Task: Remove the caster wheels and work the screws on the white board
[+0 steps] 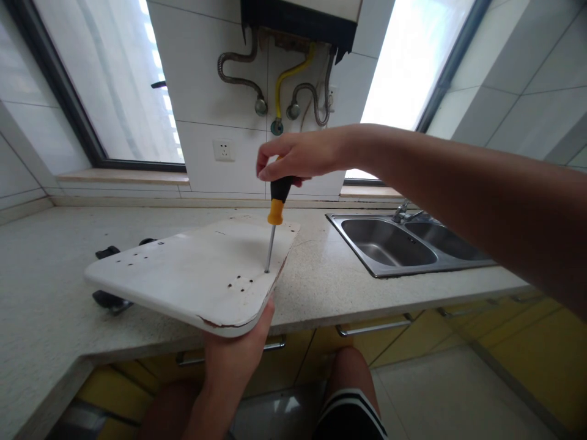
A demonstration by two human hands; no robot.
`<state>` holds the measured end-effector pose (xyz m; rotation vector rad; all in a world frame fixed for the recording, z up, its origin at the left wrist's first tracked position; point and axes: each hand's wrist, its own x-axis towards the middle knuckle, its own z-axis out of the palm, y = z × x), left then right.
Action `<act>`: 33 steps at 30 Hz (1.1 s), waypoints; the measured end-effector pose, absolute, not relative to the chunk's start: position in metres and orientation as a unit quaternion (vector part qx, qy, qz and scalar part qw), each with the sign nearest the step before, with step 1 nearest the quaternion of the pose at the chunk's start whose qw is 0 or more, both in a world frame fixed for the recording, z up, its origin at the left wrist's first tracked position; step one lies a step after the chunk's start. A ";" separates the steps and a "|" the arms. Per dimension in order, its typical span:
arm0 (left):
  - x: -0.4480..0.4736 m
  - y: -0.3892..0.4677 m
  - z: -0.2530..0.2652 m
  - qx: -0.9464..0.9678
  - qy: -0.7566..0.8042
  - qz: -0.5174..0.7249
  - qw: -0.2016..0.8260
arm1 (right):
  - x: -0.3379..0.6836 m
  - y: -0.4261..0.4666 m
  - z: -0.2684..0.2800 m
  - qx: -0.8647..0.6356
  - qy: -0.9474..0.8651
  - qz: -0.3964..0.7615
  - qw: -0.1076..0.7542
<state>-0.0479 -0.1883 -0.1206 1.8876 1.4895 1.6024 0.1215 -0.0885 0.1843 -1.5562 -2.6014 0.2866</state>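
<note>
Left hand: nearest the camera, rising from below the tabletop edge; palm cupped under the near rounded corner of the board, thumb pressed against its rim, fingers hidden beneath.
Tabletop: pale speckled stone, L-shaped, running left and back to the tiled wall; it carries the far part of the board.
White board: flat panel with rounded corners, long axis running left to right, near corner overhanging the tabletop edge; small groups of screw holes show at its left end and near corner; dark castor-like fittings sit under its left side.
Sink: steel double bowl, well to the right of the board, apart from it.
Right hand: arm reaching in from the right, fingers closed around the top of the handle, directly above the board.
Screwdriver: black-and-orange handle, shaft close to upright, tip set in a hole by the board's right edge.
Key relation: tool axis stands vertical over the board's right end; right hand above, left hand below and nearer.
</note>
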 end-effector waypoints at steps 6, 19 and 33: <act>-0.049 -0.187 -0.126 0.648 0.518 0.550 0.097 | 0.117 -0.087 0.188 -0.524 -0.845 0.108 -0.005; -0.056 -0.185 -0.134 0.672 0.509 0.536 0.055 | 0.107 -0.089 0.179 -0.536 -0.843 -0.015 0.042; -0.051 -0.186 -0.131 0.660 0.511 0.549 0.043 | 0.111 -0.084 0.188 -0.468 -0.871 0.142 0.049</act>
